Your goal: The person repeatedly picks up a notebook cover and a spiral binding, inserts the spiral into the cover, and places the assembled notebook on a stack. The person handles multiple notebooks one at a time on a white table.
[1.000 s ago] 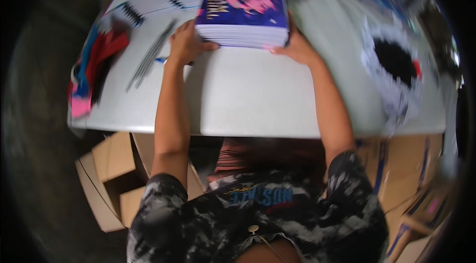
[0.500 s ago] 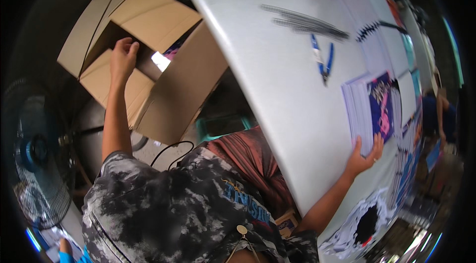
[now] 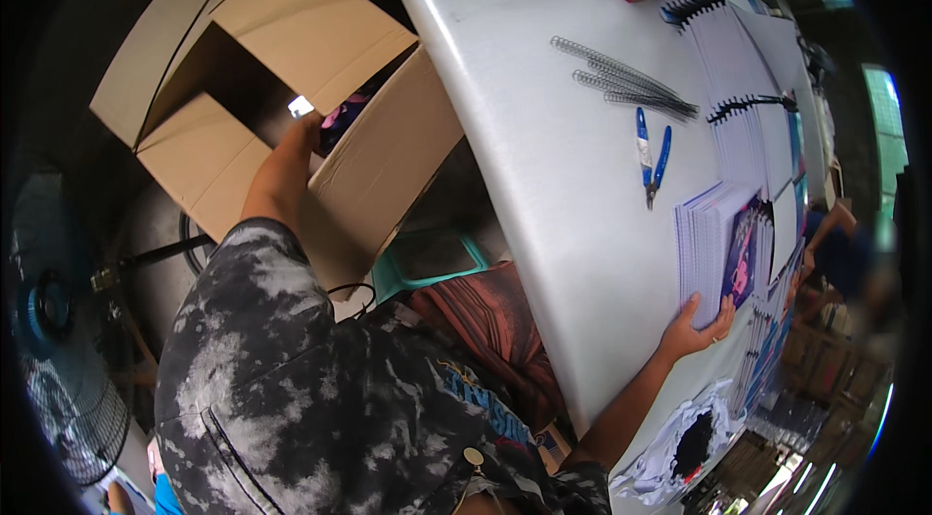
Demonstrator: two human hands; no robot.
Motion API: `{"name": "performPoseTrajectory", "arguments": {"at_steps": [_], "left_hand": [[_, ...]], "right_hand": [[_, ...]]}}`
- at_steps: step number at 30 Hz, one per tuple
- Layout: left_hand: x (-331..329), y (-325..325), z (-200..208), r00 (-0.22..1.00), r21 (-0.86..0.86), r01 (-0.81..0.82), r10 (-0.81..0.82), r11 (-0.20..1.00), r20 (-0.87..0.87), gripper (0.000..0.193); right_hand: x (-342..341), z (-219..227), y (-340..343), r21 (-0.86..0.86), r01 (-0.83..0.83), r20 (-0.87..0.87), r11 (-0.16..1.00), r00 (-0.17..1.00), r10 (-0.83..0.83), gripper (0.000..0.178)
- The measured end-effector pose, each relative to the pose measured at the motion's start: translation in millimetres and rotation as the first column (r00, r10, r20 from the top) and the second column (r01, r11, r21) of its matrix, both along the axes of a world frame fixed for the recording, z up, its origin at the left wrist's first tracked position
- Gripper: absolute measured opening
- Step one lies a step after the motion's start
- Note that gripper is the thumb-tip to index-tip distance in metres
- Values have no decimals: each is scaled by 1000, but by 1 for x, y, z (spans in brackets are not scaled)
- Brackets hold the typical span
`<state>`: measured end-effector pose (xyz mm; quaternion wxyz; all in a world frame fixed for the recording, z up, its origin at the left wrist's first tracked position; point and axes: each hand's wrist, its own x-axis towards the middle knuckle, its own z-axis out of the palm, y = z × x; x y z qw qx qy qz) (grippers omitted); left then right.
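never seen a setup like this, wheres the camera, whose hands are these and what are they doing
No robot here: these are a person's own bare hands. The picture comes from a wide fisheye camera worn on the head, looking down, so straight edges bend. The left hand reaches into a cardboard box beside the white table; its fingers are hidden, so I can't tell whether it holds anything. The right hand rests open against the end of a purple-covered stack. Also on the table are black wire coils, blue-handled pliers and more stacks with black spirals.
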<state>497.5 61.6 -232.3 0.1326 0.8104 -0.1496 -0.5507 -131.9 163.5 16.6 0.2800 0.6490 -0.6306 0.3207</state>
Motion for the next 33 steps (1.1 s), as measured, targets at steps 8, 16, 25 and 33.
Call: {"name": "performPoseTrajectory", "arguments": {"at_steps": [8, 16, 25, 33], "left_hand": [[-17, 17, -8, 995, -33, -96, 95, 995, -36, 54], [-28, 20, -8, 990, -55, -126, 121, 991, -75, 55], [-34, 6, -4, 977, -143, -171, 149, 975, -151, 56], [14, -70, 66, 863, -399, -400, 192, 825, -468, 57]], "right_hand": [[4, -1, -1, -22, 22, -5, 1000, 1000, -22, 42], [4, -4, 0, -20, 29, 53, 999, 998, -27, 42], [-4, -7, 1, -35, 33, 20, 999, 999, -33, 45], [-10, 0, -1, 3, 53, 45, 999, 998, -53, 45]]}}
